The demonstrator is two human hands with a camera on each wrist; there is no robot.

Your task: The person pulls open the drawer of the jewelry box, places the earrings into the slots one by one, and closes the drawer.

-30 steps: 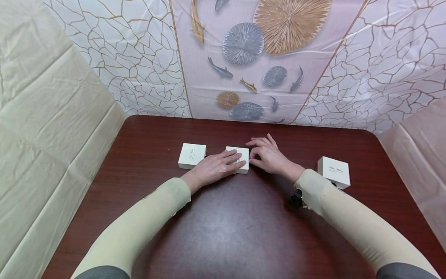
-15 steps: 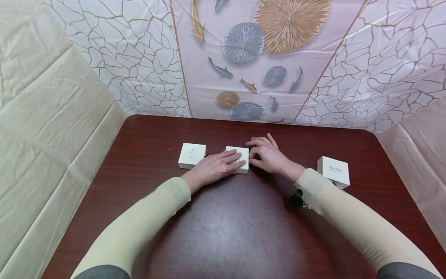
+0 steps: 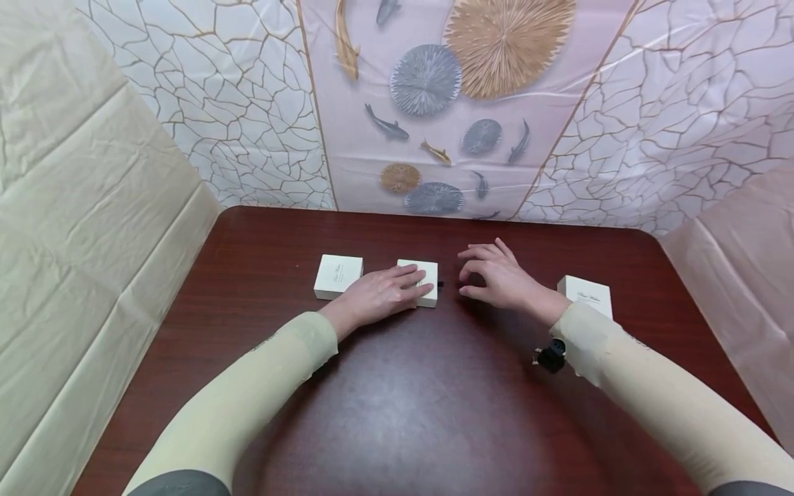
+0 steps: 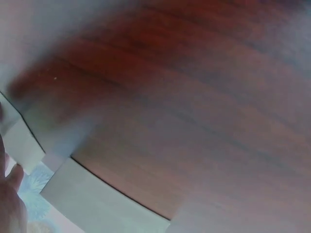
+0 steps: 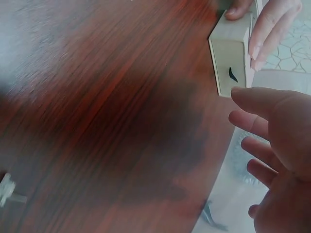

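- Beneath the left grip: middle box, pale, lying flat on the tabletop; grasped, with fingers laid across its top and thumb against its near side.
- Right grip: released; fingers bent, thumb spread from them, near the middle box's right end but apart from it.
- Hidden or cut off: much of the middle box's top, under the left grip's fingers; the left thumb in the head view, seen in the right wrist view; near right corner of the left box, behind the left grip; near part of the right box, behind the right sleeve.
- Left wrist view: heavily blurred; fingers cut by its left edge.
- Direction: middle box's end with a black tab faces the right grip; top nearly square, long axis hard to tell.
- Neighbours: left box just left of the left grip; right box to the right of the right grip, beyond its wrist.
- Lettering: on the left and right boxes, a script line, apparently "Best Wishes", over print too small to read; the left box's runs sideways. Middle box: print mostly covered.
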